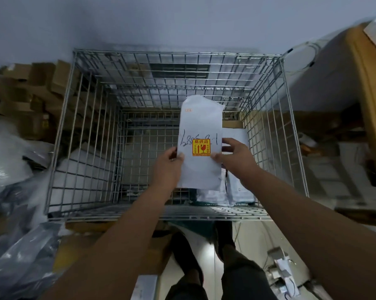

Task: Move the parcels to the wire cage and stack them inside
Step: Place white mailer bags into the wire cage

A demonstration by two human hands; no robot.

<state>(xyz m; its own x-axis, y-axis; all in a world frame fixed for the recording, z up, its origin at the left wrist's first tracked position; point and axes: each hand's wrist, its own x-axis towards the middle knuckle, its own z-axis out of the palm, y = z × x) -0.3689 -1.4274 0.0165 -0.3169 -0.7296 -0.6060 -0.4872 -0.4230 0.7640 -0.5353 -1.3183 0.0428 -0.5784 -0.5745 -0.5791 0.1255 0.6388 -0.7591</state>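
Note:
A white parcel (199, 126) with handwritten digits and a yellow-and-red fragile sticker hangs over the open wire cage (81, 131). My left hand (168, 167) pinches its left edge and my right hand (233, 156) pinches its right edge, both near the sticker. Below it, more white parcels (239, 189) lie on the cage floor at the front right. The left half of the cage floor shows bare mesh.
Brown cardboard boxes (29, 92) are piled left of the cage, and plastic-wrapped bags (11, 224) lie at the lower left. A wooden table edge (371, 105) stands to the right. My feet are on the floor in front of the cage.

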